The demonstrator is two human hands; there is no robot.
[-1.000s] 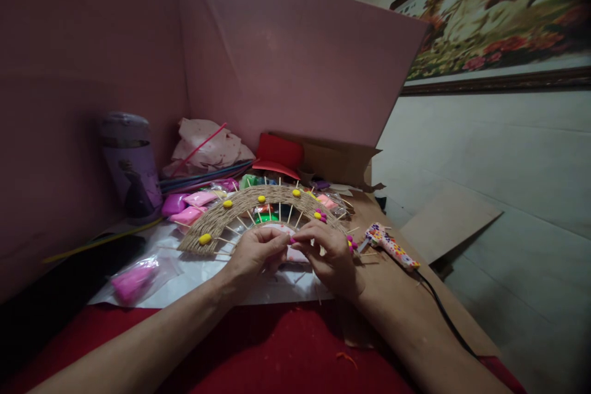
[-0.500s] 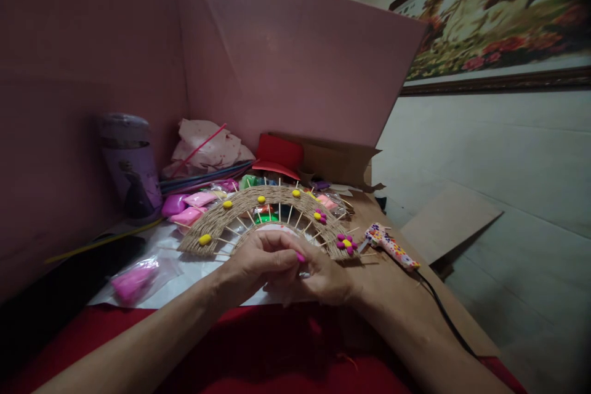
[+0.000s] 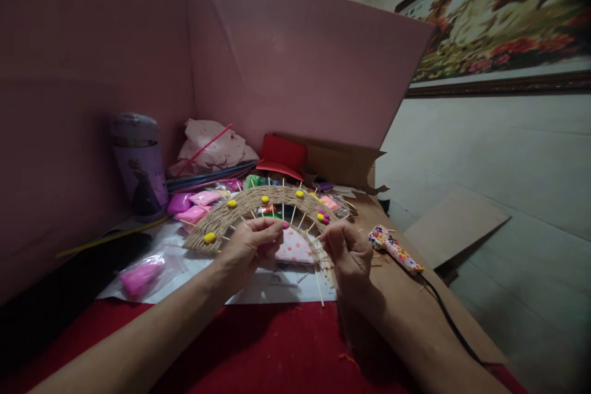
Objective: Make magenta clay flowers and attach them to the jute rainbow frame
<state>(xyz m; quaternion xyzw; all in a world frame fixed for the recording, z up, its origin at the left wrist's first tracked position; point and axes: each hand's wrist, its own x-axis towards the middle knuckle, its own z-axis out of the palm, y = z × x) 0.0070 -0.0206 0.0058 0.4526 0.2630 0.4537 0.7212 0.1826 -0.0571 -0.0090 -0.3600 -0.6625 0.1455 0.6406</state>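
Observation:
Between the thumb and fingertips of my left hand (image 3: 256, 246) is a small magenta piece of clay (image 3: 285, 225). My right hand (image 3: 348, 252) is apart from it, fingers curled in a pinch over the right end of the fan; what they hold, if anything, is hidden. Behind both hands lies a fan-shaped weave of brown twine (image 3: 249, 200) on thin sticks. Yellow clay ovals (image 3: 265, 199) dot its band, and a partly made magenta-and-yellow clay flower (image 3: 323, 218) sits at the right. Spotted pink fabric (image 3: 295, 246) fills the inner arc.
A floral-patterned glue gun (image 3: 394, 249) with a black cord lies on cardboard at right. A bag of pink clay (image 3: 143, 277) rests at left on white paper, near a purple cup (image 3: 140, 172). Several clay packets (image 3: 205, 198) lie behind the fan. Red cloth (image 3: 258, 345) covers the front.
My hands have come apart, the right moving right and the left keeping the magenta clay piece. The spotted fabric now shows between them, while my right hand covers the lower right flower.

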